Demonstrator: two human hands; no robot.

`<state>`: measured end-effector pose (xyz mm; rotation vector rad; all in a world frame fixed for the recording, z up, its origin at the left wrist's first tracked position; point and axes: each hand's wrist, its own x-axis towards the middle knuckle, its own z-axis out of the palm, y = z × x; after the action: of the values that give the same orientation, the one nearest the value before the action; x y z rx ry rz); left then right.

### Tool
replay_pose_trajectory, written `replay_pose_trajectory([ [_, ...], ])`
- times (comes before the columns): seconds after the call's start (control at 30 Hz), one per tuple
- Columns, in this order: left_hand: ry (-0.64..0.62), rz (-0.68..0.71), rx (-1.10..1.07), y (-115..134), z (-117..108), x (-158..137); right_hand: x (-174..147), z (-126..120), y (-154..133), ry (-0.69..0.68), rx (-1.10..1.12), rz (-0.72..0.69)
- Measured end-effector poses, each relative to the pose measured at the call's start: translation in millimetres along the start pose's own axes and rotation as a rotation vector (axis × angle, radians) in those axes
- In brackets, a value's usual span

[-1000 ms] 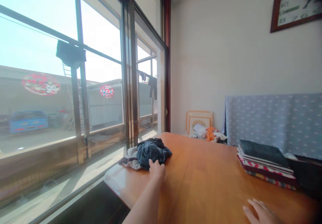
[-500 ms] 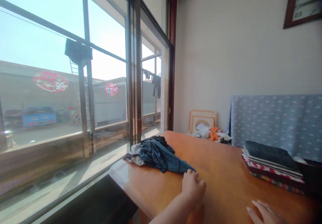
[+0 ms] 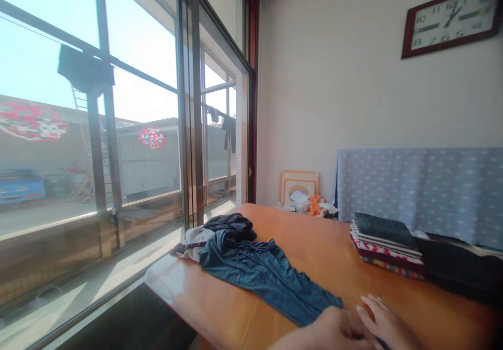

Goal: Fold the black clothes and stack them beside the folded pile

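Note:
A wrinkled dark blue garment (image 3: 267, 269) stretches across the table from a heap of clothes towards me; its exact kind is not clear. My left hand (image 3: 336, 331) is closed on its near end, low in the view. Right beside it, my right hand (image 3: 387, 324) has its fingers stretched out. A small bit of dark blue cloth shows between the two hands, and whether my right hand touches it is hidden. Behind the garment lie a crumpled black cloth (image 3: 231, 223) and a light grey one (image 3: 194, 237).
A stack of folded clothes (image 3: 387, 234) sits on the right of the wooden table (image 3: 310, 234), with a black item (image 3: 459, 266) beside it. A large window (image 3: 149, 172) runs along the left. Frames and loose papers (image 3: 301, 198) stand beyond the far edge.
My left hand has drawn the blue garment towards me and to the right, stretching it out from the heap. The hands are now close together. My view has turned right.

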<state>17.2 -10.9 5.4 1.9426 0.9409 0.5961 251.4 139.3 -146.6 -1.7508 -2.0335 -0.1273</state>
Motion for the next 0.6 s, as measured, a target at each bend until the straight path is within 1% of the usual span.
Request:
replay_pose_trajectory([
  [0.07,0.178,-0.048,0.169,-2.8,-16.4,3.0,0.3,0.5,0.0,-0.004,-0.008,-0.006],
  [0.17,0.471,-0.148,0.482,-13.4,-45.8,-3.9,3.1,-4.3,-0.5,-0.076,0.017,-0.011],
  [0.2,0.533,-0.212,0.571,-18.5,-54.5,-8.4,4.1,-7.5,-1.5,-0.105,0.027,-0.002],
  [0.23,0.568,-0.29,0.634,-24.1,-61.9,-13.0,4.6,-11.6,-3.3,-0.126,0.036,0.011],
  [0.27,0.584,-0.351,0.679,-29.7,-67.6,-17.0,4.0,-16.6,-6.1,-0.136,0.045,0.023],
  [0.33,0.561,-0.437,0.727,-39.5,-74.7,-21.2,-0.1,-29.0,-14.7,-0.118,0.067,0.042],
  [0.4,0.545,-0.426,0.749,-45.9,-77.4,-18.8,-6.8,-42.7,-26.1,-0.076,0.09,0.057],
  [0.47,0.536,-0.427,0.745,-48.6,-76.7,-10.4,-12.6,-54.8,-37.4,-0.028,0.131,0.084],
  [0.53,0.52,-0.422,0.739,-48.0,-71.9,1.5,-15.4,-63.7,-45.6,-0.007,0.171,0.107],
  [0.6,0.509,-0.397,0.716,-44.9,-61.4,14.4,-15.7,-69.7,-49.1,0.013,0.229,0.131],
])
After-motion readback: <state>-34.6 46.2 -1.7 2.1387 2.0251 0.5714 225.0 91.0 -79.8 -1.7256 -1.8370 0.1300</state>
